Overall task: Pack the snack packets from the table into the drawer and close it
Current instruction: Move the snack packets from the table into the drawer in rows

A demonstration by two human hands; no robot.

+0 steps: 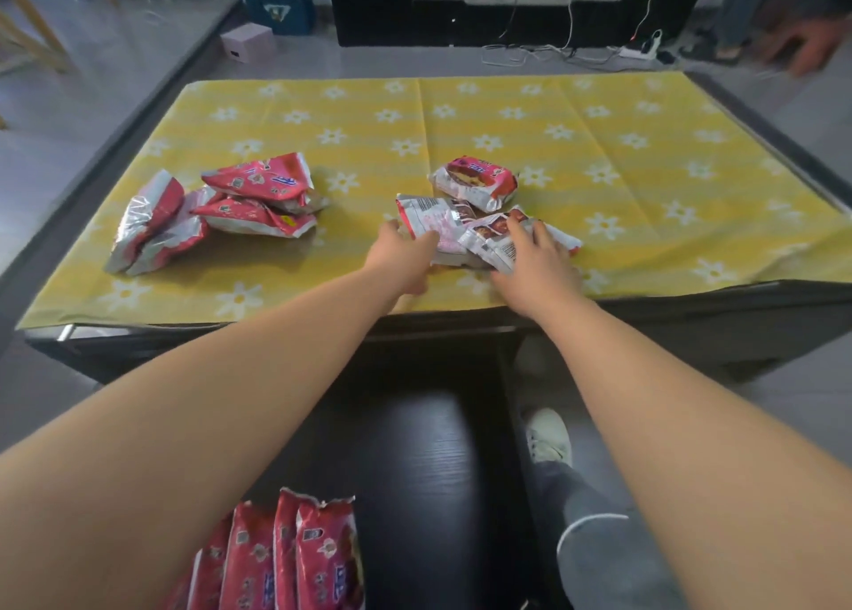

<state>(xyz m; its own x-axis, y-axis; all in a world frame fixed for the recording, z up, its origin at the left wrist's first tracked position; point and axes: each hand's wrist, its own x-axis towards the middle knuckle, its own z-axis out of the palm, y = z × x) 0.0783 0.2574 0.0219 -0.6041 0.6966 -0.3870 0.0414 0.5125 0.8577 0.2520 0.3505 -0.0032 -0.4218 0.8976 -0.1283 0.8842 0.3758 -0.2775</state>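
A grey tiled floor and a dark cabinet lie behind the worktop [645,157], which is covered by a yellow flowered cloth. Taking its near edge as the landmark: both hands work a small cluster of snack packets [461,222] just behind that edge, right of centre. The left hand [405,259] has its fingers curled round the cluster's left end, seemingly pinching a packet; the right hand [535,259] lies fingers spread on top of the right end, pressing down. The packets' long axes run roughly along the edge, so they sit between the two hands. Another pile of packets [212,212] lies well to the left, nearer the left hand. Below the edge, the open drawer [428,448] already holds upright packets [286,559] at its near left.
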